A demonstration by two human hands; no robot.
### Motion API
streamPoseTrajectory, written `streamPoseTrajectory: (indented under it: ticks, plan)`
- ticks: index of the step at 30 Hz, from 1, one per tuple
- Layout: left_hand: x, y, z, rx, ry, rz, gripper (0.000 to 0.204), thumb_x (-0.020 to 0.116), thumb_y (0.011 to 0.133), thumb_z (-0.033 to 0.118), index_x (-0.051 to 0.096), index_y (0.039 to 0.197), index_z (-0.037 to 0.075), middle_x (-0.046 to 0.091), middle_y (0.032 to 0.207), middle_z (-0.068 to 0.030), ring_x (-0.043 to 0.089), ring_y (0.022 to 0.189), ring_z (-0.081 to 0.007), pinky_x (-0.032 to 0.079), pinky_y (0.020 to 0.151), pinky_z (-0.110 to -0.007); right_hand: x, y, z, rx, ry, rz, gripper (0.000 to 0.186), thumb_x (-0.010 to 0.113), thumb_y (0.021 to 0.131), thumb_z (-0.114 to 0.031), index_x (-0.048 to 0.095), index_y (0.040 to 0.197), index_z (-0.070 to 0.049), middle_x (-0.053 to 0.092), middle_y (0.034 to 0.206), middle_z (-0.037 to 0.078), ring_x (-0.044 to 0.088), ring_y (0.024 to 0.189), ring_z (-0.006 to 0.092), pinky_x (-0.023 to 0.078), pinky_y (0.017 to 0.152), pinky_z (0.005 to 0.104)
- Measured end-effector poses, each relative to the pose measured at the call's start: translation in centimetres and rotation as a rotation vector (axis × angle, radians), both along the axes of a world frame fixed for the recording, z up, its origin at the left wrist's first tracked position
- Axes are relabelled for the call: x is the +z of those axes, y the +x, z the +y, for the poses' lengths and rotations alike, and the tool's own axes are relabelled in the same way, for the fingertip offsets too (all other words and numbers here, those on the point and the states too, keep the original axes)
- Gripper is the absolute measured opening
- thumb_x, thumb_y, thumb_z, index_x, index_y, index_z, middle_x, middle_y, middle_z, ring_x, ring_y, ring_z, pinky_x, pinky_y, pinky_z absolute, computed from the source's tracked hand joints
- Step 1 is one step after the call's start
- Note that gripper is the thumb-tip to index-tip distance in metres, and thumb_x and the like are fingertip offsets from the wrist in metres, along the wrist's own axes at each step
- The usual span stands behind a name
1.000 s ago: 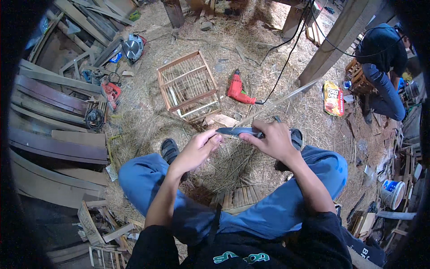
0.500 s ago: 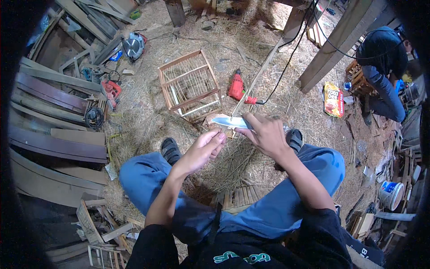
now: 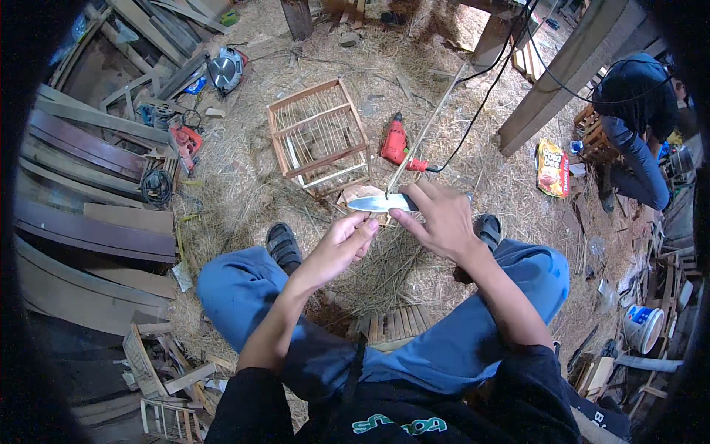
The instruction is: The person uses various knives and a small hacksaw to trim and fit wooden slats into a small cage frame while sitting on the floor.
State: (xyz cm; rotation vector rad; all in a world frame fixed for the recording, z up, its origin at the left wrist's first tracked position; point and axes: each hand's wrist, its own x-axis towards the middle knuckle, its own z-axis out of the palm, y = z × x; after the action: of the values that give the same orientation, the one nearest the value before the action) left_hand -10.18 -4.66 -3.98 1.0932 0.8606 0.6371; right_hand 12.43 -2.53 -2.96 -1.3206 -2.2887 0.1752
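My right hand (image 3: 442, 216) is closed around the handle of a knife (image 3: 373, 203), whose shiny blade points left across the space between my hands. A long thin bamboo strip (image 3: 427, 132) slants from the upper right down to the blade. My left hand (image 3: 344, 244) pinches just below the blade, with thumb and fingers together at the strip's near end; the fingers hide most of that end. Beyond my hands stands a wooden cage frame with thin bars (image 3: 319, 137), and a red power drill (image 3: 396, 144) lies beside it.
Shavings and slivers (image 3: 384, 266) litter the ground between my sandalled feet. A circular saw (image 3: 225, 72) and a red power tool (image 3: 185, 144) lie at left by stacked boards. At right are a wooden post (image 3: 566, 81), a yellow-red bag (image 3: 552, 169), a bucket (image 3: 642, 328) and another person (image 3: 632, 126).
The knife blade has turned slightly and come a little closer to me. My hands keep almost the same places, while the surroundings have shifted slightly to the right in view.
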Motion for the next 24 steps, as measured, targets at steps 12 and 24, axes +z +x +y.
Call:
streamPoseTrajectory:
  ticks: [12,24]
  plan:
    - [-1.3,0.4,-0.1,-0.026,-0.023,0.077,0.030,0.046,0.107,0.036,0.052,0.102,0.007,0.034,0.067,0.0086,0.029,0.058,-0.0030,0.023,0.051,-0.022,1.5,1.2,0.2,-0.021,-0.488,0.144,0.038,0.069,0.089,-0.044,0.064,0.098,-0.007,0.067,0.087,0.011,0.068,0.076,0.0298,0.051,0.062,0.0419]
    - [0.1,1.4,0.8,0.021,-0.137,-0.099,0.027,0.048,0.107,0.035,0.053,0.111,0.009,0.035,0.066,0.0081,0.030,0.055,-0.0030,0.024,0.049,-0.021,-0.6,0.2,0.7,-0.039,0.052,0.195,0.045,0.072,0.088,-0.034,0.057,0.126,-0.016,0.065,0.085,0.006,0.065,0.062,0.0265,0.050,0.055,0.0366]
